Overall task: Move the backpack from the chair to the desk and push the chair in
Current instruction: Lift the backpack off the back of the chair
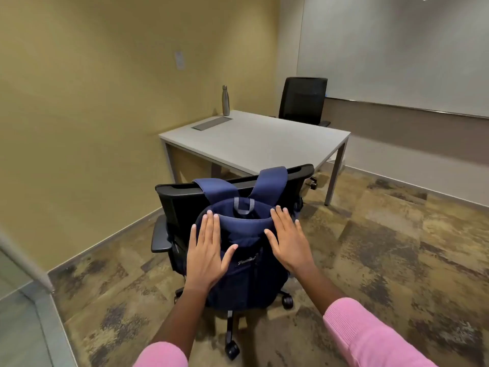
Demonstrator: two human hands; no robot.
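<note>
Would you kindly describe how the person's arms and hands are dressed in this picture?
Both arms wear pink ribbed knit sleeves, the left sleeve and right sleeve pushed up so the forearms are bare. The left hand and right hand are bare: no gloves, and no rings, watch or bracelets show.

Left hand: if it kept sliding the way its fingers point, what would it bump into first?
Probably the backpack's left strap and then the chair's backrest; the left hand already lies flat on the backpack, though depth is unclear.
</note>
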